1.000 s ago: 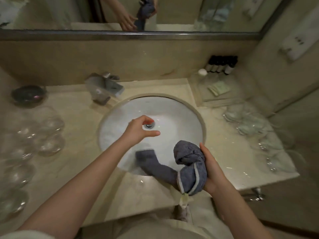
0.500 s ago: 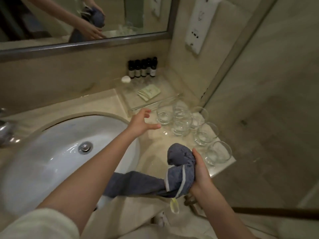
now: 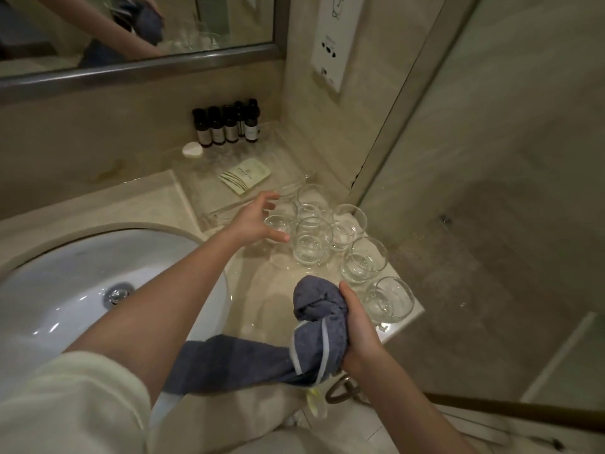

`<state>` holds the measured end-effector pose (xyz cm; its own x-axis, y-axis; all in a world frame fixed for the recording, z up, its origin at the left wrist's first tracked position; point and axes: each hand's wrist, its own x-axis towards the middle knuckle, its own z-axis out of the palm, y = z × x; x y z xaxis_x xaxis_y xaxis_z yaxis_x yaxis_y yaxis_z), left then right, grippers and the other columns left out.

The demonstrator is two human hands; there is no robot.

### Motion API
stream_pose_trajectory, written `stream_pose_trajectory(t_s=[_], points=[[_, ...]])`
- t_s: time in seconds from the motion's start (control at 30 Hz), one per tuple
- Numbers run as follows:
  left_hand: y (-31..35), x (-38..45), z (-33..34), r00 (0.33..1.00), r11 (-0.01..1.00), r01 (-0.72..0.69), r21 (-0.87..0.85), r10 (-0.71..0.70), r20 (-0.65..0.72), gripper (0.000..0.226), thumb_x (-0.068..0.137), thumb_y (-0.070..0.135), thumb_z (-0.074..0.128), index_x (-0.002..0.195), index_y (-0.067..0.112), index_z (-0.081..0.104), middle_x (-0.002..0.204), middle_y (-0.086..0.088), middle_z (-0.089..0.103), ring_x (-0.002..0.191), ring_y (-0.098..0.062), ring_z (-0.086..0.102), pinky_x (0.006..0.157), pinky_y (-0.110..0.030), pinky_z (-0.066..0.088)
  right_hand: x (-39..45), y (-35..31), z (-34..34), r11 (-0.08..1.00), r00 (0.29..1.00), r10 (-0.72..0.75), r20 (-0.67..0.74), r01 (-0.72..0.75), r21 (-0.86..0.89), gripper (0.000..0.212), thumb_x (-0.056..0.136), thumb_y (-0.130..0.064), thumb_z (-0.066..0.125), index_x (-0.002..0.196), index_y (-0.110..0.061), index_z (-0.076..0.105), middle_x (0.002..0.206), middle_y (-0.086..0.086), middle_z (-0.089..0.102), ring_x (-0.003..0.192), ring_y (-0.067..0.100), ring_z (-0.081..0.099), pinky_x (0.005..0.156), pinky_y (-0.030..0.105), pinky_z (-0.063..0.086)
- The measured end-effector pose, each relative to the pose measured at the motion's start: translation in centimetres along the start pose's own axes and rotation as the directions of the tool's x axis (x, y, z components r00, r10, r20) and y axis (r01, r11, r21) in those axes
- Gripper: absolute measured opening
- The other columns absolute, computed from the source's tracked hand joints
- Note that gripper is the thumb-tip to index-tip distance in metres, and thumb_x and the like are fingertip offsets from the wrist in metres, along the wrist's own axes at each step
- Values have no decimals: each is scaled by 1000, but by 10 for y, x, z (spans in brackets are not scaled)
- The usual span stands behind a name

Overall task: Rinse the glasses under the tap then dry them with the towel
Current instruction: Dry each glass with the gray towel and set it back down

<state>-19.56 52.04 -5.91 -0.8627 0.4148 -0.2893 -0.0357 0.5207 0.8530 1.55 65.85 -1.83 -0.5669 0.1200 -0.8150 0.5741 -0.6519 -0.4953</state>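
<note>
The glasses (image 3: 313, 241) stand upright just right of the left hand (image 3: 253, 221), its fingers spread and empty; the right hand (image 3: 358, 326), farther back, grips the towel (image 3: 316, 317).

Glasses (image 3: 312, 244) clear, glossy; towel (image 3: 322, 322) matt blue-grey cloth; basin (image 3: 65, 273) glossy white.

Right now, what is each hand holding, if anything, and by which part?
The right hand grips the blue towel around its bunched upper end. The left hand holds nothing, fingers spread by the glasses.
</note>
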Motion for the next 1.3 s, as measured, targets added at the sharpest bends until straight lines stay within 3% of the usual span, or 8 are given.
stream_pose_trajectory(t_s=[0.1,0.27,0.43,0.57,0.7,0.93,1.1,1.3], points=[[-5,-7,0,998,999,10,-44,-12,-62,94,60,17,92,139,20,42,128,0,51,119,-19,50,93,-29,42,1,0,2,1000,1000,7,24,-7,-20,54,96,-52,44,93,-5,72,83,14,75,68,24,73,72,36,50],[-19,-45,-7,986,989,55,-141,-76,-150,87,59,14,93,132,23,46,123,0,53,115,-22,52,90,-31,46,5,6,15,990,993,-103,57,109,-95,55,90,-52,53,114,-6,69,106,16,73,98,30,69,82,38,54],[-27,-114,-34,939,917,76,-391,-198,-282,81,50,25,97,119,31,56,114,0,61,110,-17,58,87,-25,47,-5,3,44,943,934,-305,185,323,-76,61,74,-45,60,118,-4,65,106,14,73,91,22,70,82,33,55],[-13,-170,-52,915,830,35,-556,-250,-316,78,44,29,91,113,35,56,111,-4,63,100,-16,65,85,-29,52,-18,7,71,846,828,-458,322,518,-128,55,72,-45,63,114,-10,67,106,6,74,97,18,70,80,24,56],[0,-209,-56,885,721,-26,-693,-307,-351,75,49,18,91,113,27,52,118,-16,66,92,-20,69,86,-37,53,-35,20,94,693,678,-551,488,697,-186,41,80,-37,60,120,-24,63,121,-8,67,114,4,62,92,17,49],[12,-244,-52,853,651,-69,-756,-355,-383,62,58,42,79,110,15,56,93,-10,75,86,-27,70,84,-46,55,-46,47,118,388,460,-648,607,885,-257,39,88,-50,51,126,-47,48,127,-33,53,122,-13,49,98,8,37],[16,-254,-47,855,562,-49,-826,-404,-325,41,78,44,64,106,14,60,81,-3,74,70,-17,71,55,-26,55,-53,57,132,387,450,-658,604,890,-242,42,84,-57,45,126,-53,43,122,-41,49,119,-17,48,96,6,37],[19,-260,-51,893,411,-66,-909,-383,-238,62,65,58,53,99,8,66,77,-11,67,62,-22,65,56,-26,52,-67,67,146,561,546,-616,567,810,-171,35,90,-46,45,125,-46,42,118,-33,48,102,-28,48,83,-1,37]])
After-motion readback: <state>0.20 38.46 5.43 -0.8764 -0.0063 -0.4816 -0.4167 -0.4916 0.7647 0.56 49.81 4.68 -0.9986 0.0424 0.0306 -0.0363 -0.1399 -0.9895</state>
